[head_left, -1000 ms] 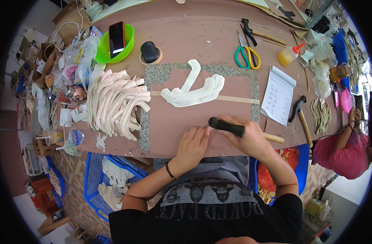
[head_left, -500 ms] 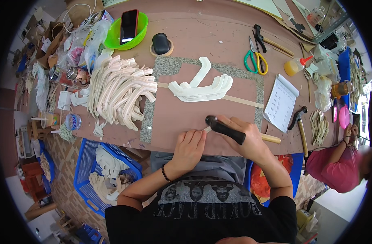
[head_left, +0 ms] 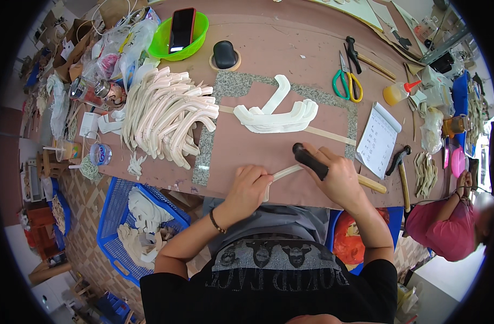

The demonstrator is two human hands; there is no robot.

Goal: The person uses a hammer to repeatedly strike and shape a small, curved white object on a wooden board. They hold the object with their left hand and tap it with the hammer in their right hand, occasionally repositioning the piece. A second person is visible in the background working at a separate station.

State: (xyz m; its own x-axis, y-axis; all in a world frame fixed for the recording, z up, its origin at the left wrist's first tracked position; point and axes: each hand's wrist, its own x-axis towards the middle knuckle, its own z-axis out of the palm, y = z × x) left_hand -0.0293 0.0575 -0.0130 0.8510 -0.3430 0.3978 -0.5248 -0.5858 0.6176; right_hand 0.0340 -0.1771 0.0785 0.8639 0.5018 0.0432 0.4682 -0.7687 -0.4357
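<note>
My left hand (head_left: pixel 248 189) is closed on a pale curved strip (head_left: pixel 286 172), with the fingers and thumb pressed on it near the table's front edge. My right hand (head_left: pixel 337 180) grips a hammer (head_left: pixel 311 163) close to its black head; its wooden handle sticks out to the right beneath the hand. The head hangs at the right end of the strip; whether they touch I cannot tell. Beyond my hands lies a small stack of white curved strips (head_left: pixel 276 120), with one strip (head_left: pixel 276 94) angled away behind it. A large heap of similar strips (head_left: pixel 168 116) lies to the left.
A speckled stone slab (head_left: pixel 205 162) shows around the brown work sheet. Scissors (head_left: pixel 348 86), another hammer (head_left: pixel 373 62), a glue bottle (head_left: pixel 395 94), a notepad (head_left: pixel 377 132) and a third hammer (head_left: pixel 402 175) lie right. A green bowl (head_left: pixel 195 48) holds a phone. Blue basket (head_left: pixel 109 232) below left.
My hands have moved apart, the right one going right with the hammer, so more of the strip shows between them. The whole view has shifted slightly.
</note>
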